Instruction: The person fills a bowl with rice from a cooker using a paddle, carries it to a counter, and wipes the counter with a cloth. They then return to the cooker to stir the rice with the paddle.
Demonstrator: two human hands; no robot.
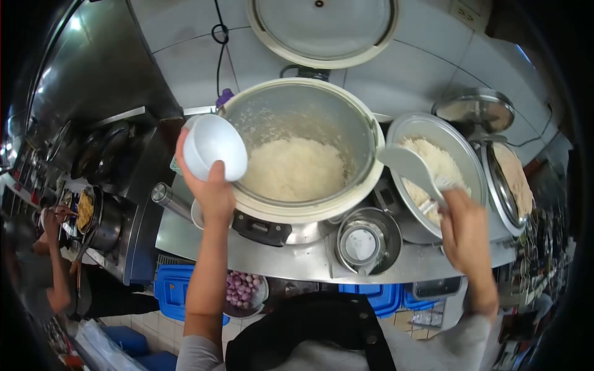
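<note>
Clearly, Both Hands Are Full

The left arm reaches straight forward, its hand (212, 193) gripping a white bowl (207, 145), thumb at the rim, above the left edge of a large rice cooker (297, 211) holding rice (294, 170). The right arm bends at the elbow; its hand (465, 229), fingers closed around the handle of a pale paddle (408, 166), points the blade leftward, over a second pot's (475, 170) near-left rim.

Pale tiled wall (185, 69) — floor (162, 329) seemingly tiled too.

Purple bulbs (242, 288) in a bowl (265, 298) near a blue container (171, 290), a socket (468, 13) on tiled wall (374, 71)
</note>
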